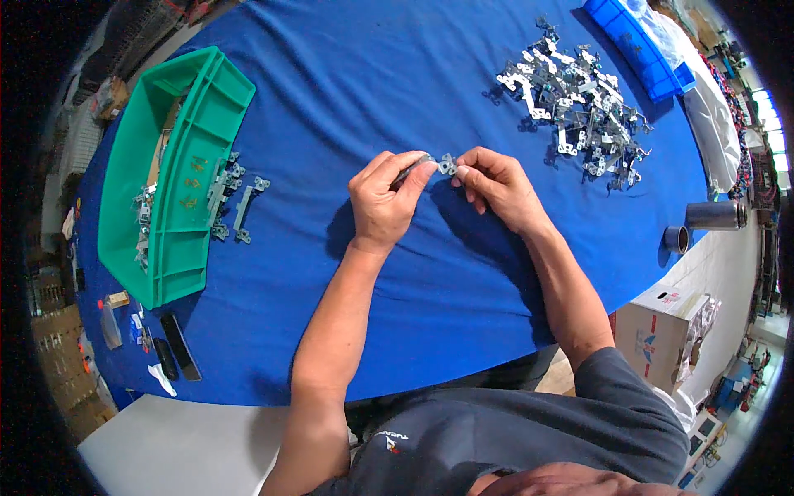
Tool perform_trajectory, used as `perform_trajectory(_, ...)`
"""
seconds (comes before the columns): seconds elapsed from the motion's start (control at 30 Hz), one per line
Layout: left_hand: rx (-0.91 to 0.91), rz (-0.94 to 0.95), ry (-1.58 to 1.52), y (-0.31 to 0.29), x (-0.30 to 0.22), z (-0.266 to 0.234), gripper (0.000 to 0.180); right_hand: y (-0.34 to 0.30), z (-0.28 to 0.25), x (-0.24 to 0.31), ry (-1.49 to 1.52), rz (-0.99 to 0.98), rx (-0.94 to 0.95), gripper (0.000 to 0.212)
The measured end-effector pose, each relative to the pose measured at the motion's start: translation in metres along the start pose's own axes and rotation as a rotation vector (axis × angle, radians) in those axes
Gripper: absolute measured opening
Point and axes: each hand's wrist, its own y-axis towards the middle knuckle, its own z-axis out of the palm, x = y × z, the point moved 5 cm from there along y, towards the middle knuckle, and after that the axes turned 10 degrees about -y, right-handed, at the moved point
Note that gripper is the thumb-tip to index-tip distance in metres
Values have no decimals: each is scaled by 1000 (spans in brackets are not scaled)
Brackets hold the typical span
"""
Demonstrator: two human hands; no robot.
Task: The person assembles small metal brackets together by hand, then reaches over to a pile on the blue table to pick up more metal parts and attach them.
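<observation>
In front of me, a small silvery metal bracket [447, 164] with holes in it is held up over the blue cloth. My right hand [500, 186] pinches its right end between thumb and fingertips. My left hand [387, 198] is closed at the other side, thumb and index finger gripping a greyish part of the piece; the rest of that end is hidden by the fingers. To the left, several similar brackets [244, 211] lie in a small group against a green bin. A large loose heap of brackets [579, 107] lies at the far right.
The green bin [182, 240] at the left holds more metal parts. A blue tray [633, 50] stands at the back right, with a metal cylinder [713, 216] at the right edge. A phone-like black slab [180, 347] lies front left; a carton [662, 331] stands lower right.
</observation>
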Motion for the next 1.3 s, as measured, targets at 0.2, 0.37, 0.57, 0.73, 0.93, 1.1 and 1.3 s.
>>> perform_trajectory(0.2,96,35,41,1,2,6,14,-1,0,1,-65,-45,-3,16)
perform_trajectory(0.37,94,17,10,0,4,4,15,-1,1,1,-63,-69,21,16)
perform_trajectory(0.57,131,38,27,2,2,9,15,-1,-3,-3,-16,-25,-12,17)
perform_trajectory(0.73,133,44,34,2,1,9,13,-1,0,1,120,-35,4,21)
perform_trajectory(0.93,189,39,48,-1,1,12,12,0,0,2,117,-55,19,23)
perform_trajectory(1.1,219,26,98,-2,-1,14,11,2,-8,-1,267,-121,-118,21)
perform_trajectory(1.3,-11,50,52,2,-1,1,9,-3,0,4,-3,8,-6,19)
